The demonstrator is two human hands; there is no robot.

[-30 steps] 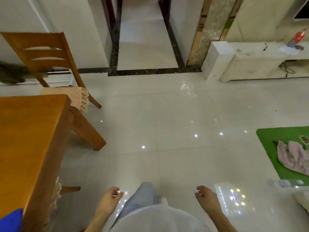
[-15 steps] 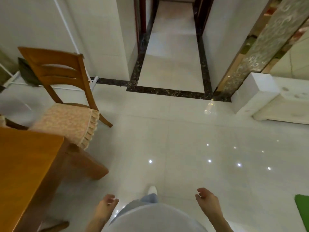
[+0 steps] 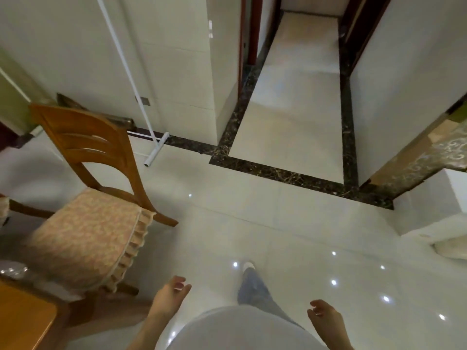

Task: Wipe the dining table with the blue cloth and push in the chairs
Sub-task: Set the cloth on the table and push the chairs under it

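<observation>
A wooden chair [image 3: 83, 147] with a frilled floral seat cushion [image 3: 86, 236] stands pulled out at the left, its back toward the wall. Only a corner of the wooden dining table [image 3: 22, 322] shows at the bottom left. The blue cloth is out of view. My left hand [image 3: 169, 301] hangs low and empty, fingers loosely apart, just right of the chair's front corner and not touching it. My right hand [image 3: 326, 319] is also empty with fingers apart, over the bare floor at the lower right.
Glossy pale floor tiles stretch ahead to a hallway [image 3: 293, 97] edged in dark marble. A white pole stand [image 3: 154, 152] leans by the wall behind the chair. A white low cabinet [image 3: 434, 208] sits at the right. Part of a second chair [image 3: 5, 208] shows at the far left.
I have walked forward past the table's end; the chair is now closer and larger. The table and blue cloth have slid out at the bottom left. Both hands stay empty.
</observation>
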